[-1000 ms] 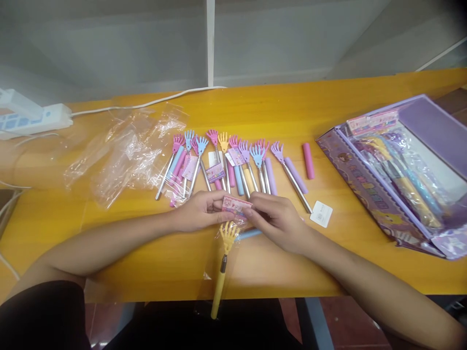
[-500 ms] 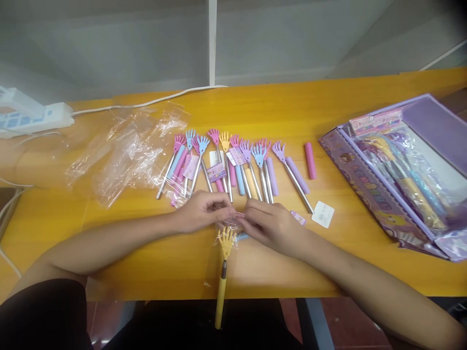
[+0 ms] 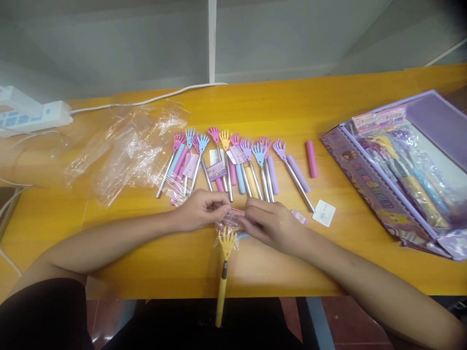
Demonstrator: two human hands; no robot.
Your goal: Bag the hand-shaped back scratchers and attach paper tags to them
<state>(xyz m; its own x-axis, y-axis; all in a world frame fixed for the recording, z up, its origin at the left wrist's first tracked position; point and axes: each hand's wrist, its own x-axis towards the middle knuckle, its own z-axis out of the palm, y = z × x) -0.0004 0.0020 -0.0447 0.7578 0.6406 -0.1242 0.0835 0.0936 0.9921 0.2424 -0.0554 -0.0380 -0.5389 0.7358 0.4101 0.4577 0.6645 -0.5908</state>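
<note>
My left hand (image 3: 203, 210) and my right hand (image 3: 272, 224) pinch the top of a clear plastic bag (image 3: 229, 224) from either side. A pink printed header strip (image 3: 236, 213) shows between the fingertips. Inside the bag hangs a yellow back scratcher (image 3: 222, 287), claw up, its handle reaching past the table's front edge. Just beyond my hands lie several unpacked back scratchers (image 3: 260, 158) in pink, blue, purple and yellow, with metal rods and loose coloured handle tubes (image 3: 298, 173). Part of a blue piece (image 3: 243, 235) shows under my right hand.
Crumpled clear bags (image 3: 126, 160) lie at the left. An open purple box (image 3: 379, 194) at the right holds bagged back scratchers. A white tag (image 3: 324, 213) and a pink tube (image 3: 311, 159) lie near it. A power strip (image 3: 51, 114) with a cable sits back left.
My left thumb has shifted slightly left along the bag's top, so more of the pink header strip shows. Both hands keep their pinch, and the yellow back scratcher hangs almost as before.
</note>
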